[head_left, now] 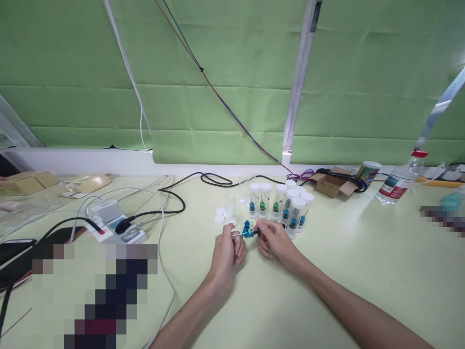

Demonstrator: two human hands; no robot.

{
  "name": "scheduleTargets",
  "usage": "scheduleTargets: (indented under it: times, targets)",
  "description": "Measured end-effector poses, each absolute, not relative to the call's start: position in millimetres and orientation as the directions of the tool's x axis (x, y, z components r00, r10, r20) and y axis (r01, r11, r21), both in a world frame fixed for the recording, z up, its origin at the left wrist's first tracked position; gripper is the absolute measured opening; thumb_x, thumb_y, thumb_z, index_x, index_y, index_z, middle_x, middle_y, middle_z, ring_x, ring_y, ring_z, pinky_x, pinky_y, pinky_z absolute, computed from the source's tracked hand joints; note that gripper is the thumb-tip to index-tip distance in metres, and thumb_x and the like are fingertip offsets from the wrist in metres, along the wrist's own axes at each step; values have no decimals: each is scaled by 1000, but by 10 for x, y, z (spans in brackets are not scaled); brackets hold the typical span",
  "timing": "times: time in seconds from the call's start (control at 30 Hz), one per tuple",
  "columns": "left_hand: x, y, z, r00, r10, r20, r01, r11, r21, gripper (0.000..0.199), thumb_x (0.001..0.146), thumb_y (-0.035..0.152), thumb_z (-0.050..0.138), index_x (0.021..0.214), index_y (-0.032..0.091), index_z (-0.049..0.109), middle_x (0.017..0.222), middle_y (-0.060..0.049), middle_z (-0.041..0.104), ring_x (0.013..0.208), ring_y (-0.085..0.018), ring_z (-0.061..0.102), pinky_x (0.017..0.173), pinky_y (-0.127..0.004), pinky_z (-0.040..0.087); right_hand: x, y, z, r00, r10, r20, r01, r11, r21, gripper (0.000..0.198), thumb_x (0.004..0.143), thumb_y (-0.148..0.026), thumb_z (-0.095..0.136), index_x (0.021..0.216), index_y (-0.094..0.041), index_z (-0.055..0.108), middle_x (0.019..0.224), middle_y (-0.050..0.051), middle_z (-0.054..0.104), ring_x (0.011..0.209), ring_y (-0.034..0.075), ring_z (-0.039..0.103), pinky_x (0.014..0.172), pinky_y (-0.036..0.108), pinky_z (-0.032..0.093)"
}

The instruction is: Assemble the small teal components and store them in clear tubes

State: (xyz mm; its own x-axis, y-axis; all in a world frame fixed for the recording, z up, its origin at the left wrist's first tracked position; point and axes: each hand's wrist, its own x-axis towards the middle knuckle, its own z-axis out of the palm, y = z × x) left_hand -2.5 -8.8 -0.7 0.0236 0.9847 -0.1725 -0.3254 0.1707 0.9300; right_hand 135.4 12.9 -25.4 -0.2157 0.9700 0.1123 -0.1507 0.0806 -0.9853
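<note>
My left hand (pixel 227 249) is closed on a thin metal rod (pixel 237 235), thumb on top and the other fingers curled. The rod runs across to a small shiny blue metal fitting (pixel 248 232) with a black end at its right. My right hand (pixel 274 240) pinches that fitting near the black end; the fingertips partly hide it. Just beyond my hands stand several clear tubes (pixel 280 196) with white caps, holding blue or green metal pieces and thin wires. Left of them lie loose white caps (pixel 219 219) beside a clear tube (pixel 230 206).
A power strip (pixel 136 236) with plugs and white cables lies at the left. Black cable (pixel 218 182) loops along the back. An open cardboard box (pixel 332 183), a printed can (pixel 368 171) and a plastic bottle (pixel 397 182) stand at the back right. Green blinds (pixel 225 111) hang behind.
</note>
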Motion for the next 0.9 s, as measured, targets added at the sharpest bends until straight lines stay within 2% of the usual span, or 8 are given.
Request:
scheduleTargets:
  times: [0.37,0.6,0.9]
  targets:
    - [-26,-99,5,24,984,-178,-338,175,925,49,83,36,42,39,20,29,39,4,24,37,-8,23,39,-24,15,1391,65,-214,-281,936,212,-125,183,-975,38,87,-52,57,71,-19,49,42,-10,42,31,6,37,34,19,27]
    - [-34,-95,-9,38,982,-184,-327,186,926,46,81,33,41,39,20,28,39,4,24,38,-8,23,40,-24,16,1388,76,-222,-276,934,227,-121,201,-972,41,89,-51,55,65,-20,45,42,-10,37,31,6,35,33,20,25]
    - [-24,-108,18,47,983,-179,-322,185,929,44,80,30,40,38,20,29,39,4,25,37,-8,23,39,-23,17,1387,104,-267,-260,943,209,-111,186,-976,45,90,-54,51,62,-18,50,38,-9,35,29,6,32,31,19,25]
